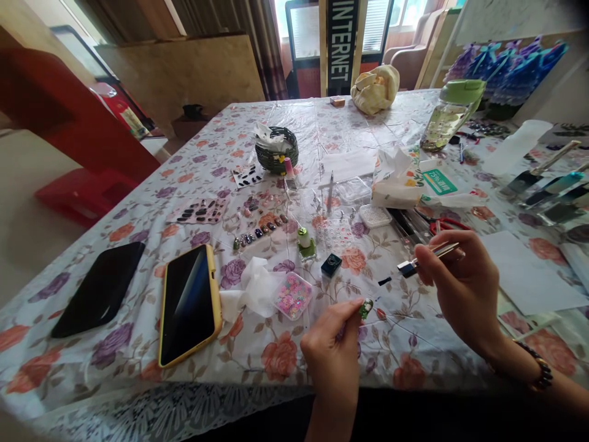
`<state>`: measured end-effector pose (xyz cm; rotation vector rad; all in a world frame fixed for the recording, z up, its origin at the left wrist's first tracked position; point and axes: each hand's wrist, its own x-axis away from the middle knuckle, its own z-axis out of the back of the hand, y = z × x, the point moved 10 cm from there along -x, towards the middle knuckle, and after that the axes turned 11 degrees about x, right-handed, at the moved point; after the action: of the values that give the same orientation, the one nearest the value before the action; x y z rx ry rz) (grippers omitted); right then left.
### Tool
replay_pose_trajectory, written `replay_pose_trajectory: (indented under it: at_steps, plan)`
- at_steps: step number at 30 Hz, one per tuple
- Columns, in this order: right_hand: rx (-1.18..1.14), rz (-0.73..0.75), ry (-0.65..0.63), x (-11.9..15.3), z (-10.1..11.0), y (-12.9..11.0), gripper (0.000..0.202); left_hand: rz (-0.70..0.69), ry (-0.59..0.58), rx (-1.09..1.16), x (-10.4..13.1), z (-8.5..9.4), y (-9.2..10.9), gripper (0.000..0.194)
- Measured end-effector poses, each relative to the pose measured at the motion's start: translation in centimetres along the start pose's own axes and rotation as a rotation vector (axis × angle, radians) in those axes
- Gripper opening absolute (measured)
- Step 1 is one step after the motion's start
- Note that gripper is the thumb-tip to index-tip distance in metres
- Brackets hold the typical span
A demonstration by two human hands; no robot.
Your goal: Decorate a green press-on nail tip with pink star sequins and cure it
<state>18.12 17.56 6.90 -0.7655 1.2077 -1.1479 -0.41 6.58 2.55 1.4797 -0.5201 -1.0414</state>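
Note:
Between thumb and finger of my left hand (335,341) is a green false nail (366,308) with a pale decoration on it. My right hand (462,288) is closed around a slim metal tool (430,259) with a dark, flat end, perhaps a brush; its tip points left, above the tablecloth. Beyond my left hand sit a dark square pot (331,265) and a green nail polish bottle (306,244). A clear box of pink sequins (293,296) lies to the left of that hand, touching a crumpled white tissue (257,285).
Two phones, one black (99,288) and one yellow-cased (189,307), lie at the left. Farther back are a row of finished nails (260,232), a dark woven basket (277,150), a tissue pack (398,178) and a green-lidded bottle (448,116). Polish bottles (524,184) stand at the right.

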Motion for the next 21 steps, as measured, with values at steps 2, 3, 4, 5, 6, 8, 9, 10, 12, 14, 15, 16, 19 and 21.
replay_pose_trajectory:
  at_steps: [2, 3, 4, 5, 6, 8, 9, 10, 12, 14, 15, 16, 19, 21]
  plan:
    - [-0.01, 0.003, -0.023, -0.4, -0.5, -0.3, 0.02, -0.001, -0.026, -0.013, -0.1, -0.3, 0.1, 0.018]
    - [-0.004, 0.002, -0.037, -0.6, -0.8, -0.5, 0.02, 0.0, -0.044, -0.021, -0.1, -0.6, 0.1, 0.018]
    - [0.01, 0.003, -0.05, -0.9, -1.3, -0.7, 0.02, 0.0, -0.063, -0.029, -0.2, -0.8, 0.1, 0.018]
    - [0.031, 0.009, -0.059, -1.1, -1.7, -0.9, 0.02, 0.002, -0.079, -0.037, -0.2, -1.0, 0.1, 0.018]
    - [0.057, 0.018, -0.066, -1.4, -2.3, -1.1, 0.021, 0.005, -0.092, -0.044, -0.2, -1.1, 0.0, 0.018]
    - [0.101, 0.041, -0.089, -1.8, -3.5, -1.5, 0.023, 0.01, -0.109, -0.053, -0.2, -1.3, -0.2, 0.018]
    - [0.108, 0.049, -0.106, -2.0, -4.2, -1.5, 0.024, 0.005, -0.109, -0.054, -0.1, -1.3, -0.2, 0.018]
    - [0.109, 0.051, -0.124, -2.2, -4.8, -1.5, 0.024, -0.004, -0.105, -0.053, -0.1, -1.3, -0.3, 0.018]
    - [0.098, 0.049, -0.156, -2.3, -5.9, -1.4, 0.025, -0.029, -0.089, -0.04, 0.0, -1.2, -0.3, 0.019]
    - [0.09, 0.049, -0.168, -2.4, -6.6, -1.3, 0.026, -0.039, -0.086, -0.029, 0.1, -1.1, -0.4, 0.019]
    - [0.091, 0.048, -0.171, -2.4, -6.8, -1.2, 0.026, -0.033, -0.092, -0.028, 0.1, -1.2, -0.4, 0.019]
    - [0.096, 0.046, -0.174, -2.4, -6.9, -1.1, 0.026, -0.023, -0.103, -0.031, 0.1, -1.3, -0.4, 0.019]
    - [0.131, 0.035, -0.187, -2.3, -7.2, -0.7, 0.028, 0.001, -0.12, -0.043, 0.0, -1.4, -0.3, 0.018]
    - [0.165, 0.034, -0.189, -2.3, -7.3, -0.5, 0.028, 0.0, -0.116, -0.044, -0.1, -1.3, -0.1, 0.018]
